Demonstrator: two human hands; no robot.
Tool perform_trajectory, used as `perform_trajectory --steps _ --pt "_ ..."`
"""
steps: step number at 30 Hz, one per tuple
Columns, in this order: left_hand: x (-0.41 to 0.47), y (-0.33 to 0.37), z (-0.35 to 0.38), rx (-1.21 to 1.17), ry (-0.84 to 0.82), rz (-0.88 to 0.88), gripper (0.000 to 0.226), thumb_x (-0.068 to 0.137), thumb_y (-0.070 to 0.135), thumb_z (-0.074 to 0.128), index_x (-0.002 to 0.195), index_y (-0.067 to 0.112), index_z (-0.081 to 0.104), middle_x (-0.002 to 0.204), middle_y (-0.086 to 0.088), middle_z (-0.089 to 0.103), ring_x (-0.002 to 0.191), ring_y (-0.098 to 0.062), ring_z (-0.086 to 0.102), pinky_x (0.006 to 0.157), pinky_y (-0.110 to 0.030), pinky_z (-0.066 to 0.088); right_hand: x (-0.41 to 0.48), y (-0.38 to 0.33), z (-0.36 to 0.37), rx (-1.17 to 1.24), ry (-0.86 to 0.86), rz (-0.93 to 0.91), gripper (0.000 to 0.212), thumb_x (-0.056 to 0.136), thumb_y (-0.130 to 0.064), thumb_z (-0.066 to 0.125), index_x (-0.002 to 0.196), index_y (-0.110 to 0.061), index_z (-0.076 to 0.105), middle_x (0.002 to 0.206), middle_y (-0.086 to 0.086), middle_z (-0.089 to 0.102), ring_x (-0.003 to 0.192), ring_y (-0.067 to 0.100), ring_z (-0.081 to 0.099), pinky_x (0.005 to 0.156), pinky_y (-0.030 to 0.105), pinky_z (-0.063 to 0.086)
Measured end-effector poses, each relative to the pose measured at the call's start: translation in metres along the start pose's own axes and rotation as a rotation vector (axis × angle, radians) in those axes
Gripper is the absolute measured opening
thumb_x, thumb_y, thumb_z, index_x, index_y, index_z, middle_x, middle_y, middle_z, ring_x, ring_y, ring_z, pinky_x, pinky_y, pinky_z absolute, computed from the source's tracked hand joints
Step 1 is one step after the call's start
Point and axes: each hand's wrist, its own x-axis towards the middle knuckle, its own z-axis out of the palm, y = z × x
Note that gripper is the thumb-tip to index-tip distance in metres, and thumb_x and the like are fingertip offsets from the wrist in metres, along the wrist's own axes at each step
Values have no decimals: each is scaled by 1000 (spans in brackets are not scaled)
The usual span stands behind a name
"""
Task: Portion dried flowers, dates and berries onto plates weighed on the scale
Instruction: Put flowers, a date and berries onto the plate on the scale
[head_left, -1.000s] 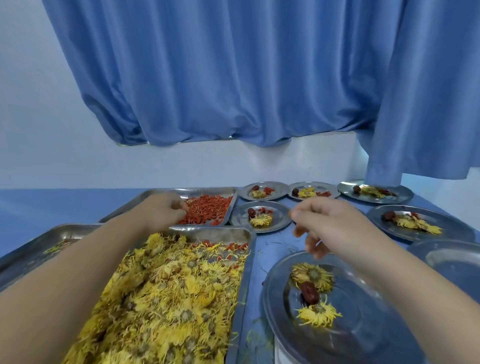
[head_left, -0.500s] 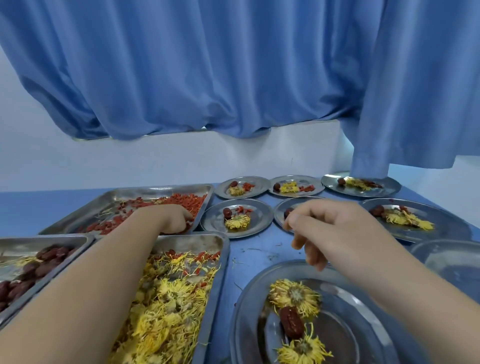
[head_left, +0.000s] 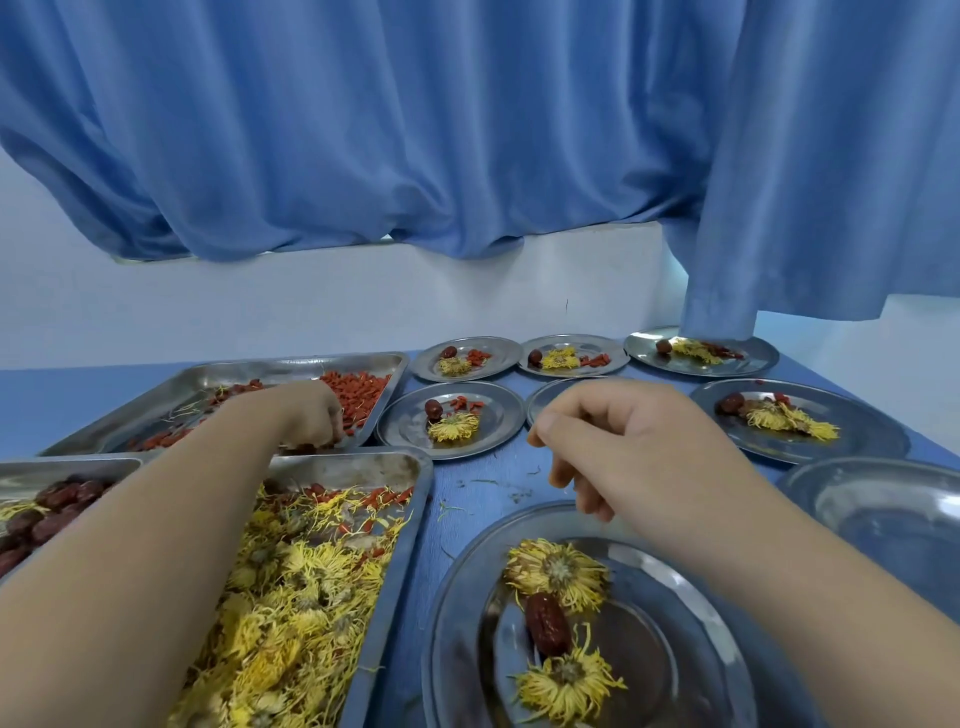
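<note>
Head view. In the lower centre of the frame, a round steel plate (head_left: 457, 597) is carrying two yellow dried flowers (head_left: 558, 571) and one dark red date (head_left: 545, 623). No berries are showing on it, so this portion is looking unfinished. No scale is showing either; whether one is sitting under that plate I cannot tell.

At centre left, the left hand (head_left: 311, 415) is reaching into the rectangular steel tray (head_left: 291, 366) of red dried berries (head_left: 363, 389). Its fingers are curling down and closing on a pinch of them at the tray's near edge. Right of centre, the right hand (head_left: 628, 447) is hovering above the near plate's far rim, fingers loosely curled and thumb lying against the forefinger. Whether it is holding anything I cannot tell.

Across the upper middle, five filled steel plates (head_left: 405, 426) are each carrying flower, date and berries, so those are looking done. A sixth plate (head_left: 545, 402) is lying mostly hidden behind the right hand.

At the right edge, an empty round steel plate (head_left: 883, 512) is waiting. At lower left, the flower tray (head_left: 363, 465) and the date tray (head_left: 67, 467) are holding plenty of stock, so more portions seem to be coming.
</note>
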Motion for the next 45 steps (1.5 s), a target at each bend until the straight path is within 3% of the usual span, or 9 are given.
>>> perform_trajectory --steps 6,15,19,27,34,38,42,45 --pt "-5 -7 -9 -216 162 41 26 84 -8 51 87 15 64 90 -4 65 82 -19 63 64 -28 46 -1 -4 -3 -8 18 -12 18 86 -27 58 71 -25 67 61 -7 67 46 3 55 45 15 48" --pt "-10 -17 -8 -549 206 57 19 87 -7 58 90 8 68 96 -14 67 87 -26 66 66 -27 53 -2 -6 -7 -25 22 7 21 87 -27 58 68 -25 67 61 -7 67 45 4 56 45 15 49" --pt "-16 -11 -13 -807 142 113 21 89 -8 58 96 10 67 102 -12 65 90 -22 66 65 -21 54 0 -6 -8 -27 20 12 19 86 -28 57 70 -28 68 62 -7 67 47 3 56 48 20 51" --pt "-72 50 -30 -1108 -106 370 22 88 -13 55 95 5 64 86 -10 69 80 -17 69 70 -22 57 0 -18 -24 36 72 -1 24 88 -23 58 67 -21 69 57 -4 66 46 7 55 49 24 49" --pt "-156 138 -15 -1051 -371 625 23 86 -16 56 94 4 64 83 -11 72 77 -19 71 68 -22 57 -3 -38 -54 139 185 -37 17 84 -17 59 73 -14 71 56 0 64 46 13 54 45 24 47" --pt "-185 171 5 -772 -362 734 20 89 -5 62 99 11 66 98 -8 75 88 -23 72 74 -23 56 -7 -45 -66 148 205 -42 16 84 -18 59 74 -14 71 57 -2 65 46 11 53 45 22 46" --pt "-195 181 13 -653 -357 730 18 88 6 67 100 21 69 102 -1 75 99 -22 70 89 -37 56 -11 -48 -70 117 199 -46 16 85 -18 57 77 -13 71 56 -3 65 46 11 53 47 22 47" --pt "-199 181 13 -604 -332 736 20 86 10 71 99 25 70 101 8 75 97 -10 70 88 -30 56 -13 -50 -74 67 176 -60 17 86 -19 57 76 -14 71 56 -4 65 47 10 54 46 21 48"
